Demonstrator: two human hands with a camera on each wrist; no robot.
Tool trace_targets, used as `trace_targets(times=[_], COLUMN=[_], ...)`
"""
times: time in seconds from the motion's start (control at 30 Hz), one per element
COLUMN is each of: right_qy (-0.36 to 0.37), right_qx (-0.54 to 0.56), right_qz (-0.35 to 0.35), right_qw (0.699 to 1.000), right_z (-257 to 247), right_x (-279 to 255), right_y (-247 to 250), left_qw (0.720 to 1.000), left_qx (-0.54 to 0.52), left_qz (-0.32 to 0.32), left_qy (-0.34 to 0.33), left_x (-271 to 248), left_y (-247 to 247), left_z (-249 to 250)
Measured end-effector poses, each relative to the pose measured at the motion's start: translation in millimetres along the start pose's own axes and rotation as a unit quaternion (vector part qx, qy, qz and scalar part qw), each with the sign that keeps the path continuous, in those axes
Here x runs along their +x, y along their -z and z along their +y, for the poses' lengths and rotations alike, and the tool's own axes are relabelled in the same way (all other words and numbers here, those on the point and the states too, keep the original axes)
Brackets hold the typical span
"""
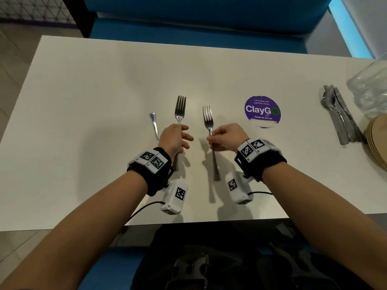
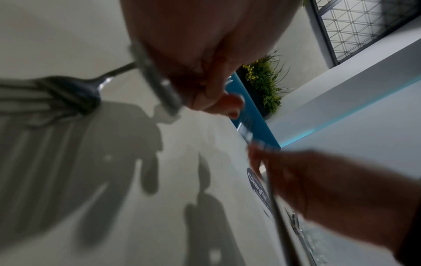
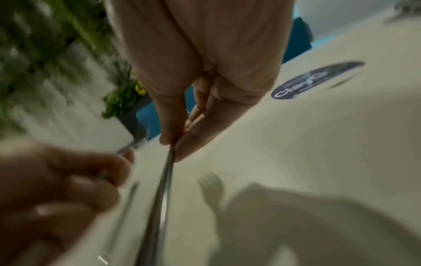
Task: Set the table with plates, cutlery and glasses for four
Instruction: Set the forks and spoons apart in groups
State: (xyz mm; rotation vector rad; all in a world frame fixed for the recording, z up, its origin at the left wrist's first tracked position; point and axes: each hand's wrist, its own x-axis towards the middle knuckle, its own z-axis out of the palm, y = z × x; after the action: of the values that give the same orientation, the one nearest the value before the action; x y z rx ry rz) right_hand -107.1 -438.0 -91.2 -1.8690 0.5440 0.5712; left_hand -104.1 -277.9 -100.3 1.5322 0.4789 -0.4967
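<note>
Head view: white rectangular table (image 1: 104, 91); left hand (image 1: 174, 138) held a steel four-tined fork (image 1: 180, 108) plus a second steel handle (image 1: 154, 125) slanting out at its left, a bundle apparently being split for separate places; right hand (image 1: 227, 137) pinched another steel fork (image 1: 208, 118) at the neck between thumb and fingertips, other fingers curled, both forks aloft; spare grey cutlery pile (image 1: 339, 114) and tan stacked plates (image 1: 377, 139) waited far right
</note>
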Motion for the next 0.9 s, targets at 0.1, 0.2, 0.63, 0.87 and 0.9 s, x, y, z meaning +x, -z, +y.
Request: trace_targets(times=[0.1, 0.2, 0.63, 0.87, 0.9], right_qy=[0.038, 0.055, 0.236, 0.359, 0.368], right_qx=[0.123, 0.089, -0.388, -0.658, -0.691], right_qz=[-0.040, -0.067, -0.051, -0.129, -0.138], right_qw=[0.991, 0.992, 0.889, 0.649, 0.607], right_z=[-28.3, -42.3, -57.9, -61.4, -64.6], right_x=[-2.6, 0.4, 36.7, 42.2, 45.1], right_y=[-20.4, -42.8, -101.6, -120.2, -119.6], left_qw=[1.000, 0.999, 0.999, 0.999, 0.999], left_qx=[-0.001, 0.008, -0.004, 0.006, 0.008], left_qz=[-0.023, -0.031, 0.045, 0.048, 0.051], left_qy=[0.001, -0.009, 0.000, 0.002, 0.002], left_x=[-3.3, -6.5, 18.7, 28.9, 30.2], left_y=[4.3, 7.7, 90.6, 119.4, 120.8], left_z=[4.3, 5.8, 10.0, 3.7, 3.2])
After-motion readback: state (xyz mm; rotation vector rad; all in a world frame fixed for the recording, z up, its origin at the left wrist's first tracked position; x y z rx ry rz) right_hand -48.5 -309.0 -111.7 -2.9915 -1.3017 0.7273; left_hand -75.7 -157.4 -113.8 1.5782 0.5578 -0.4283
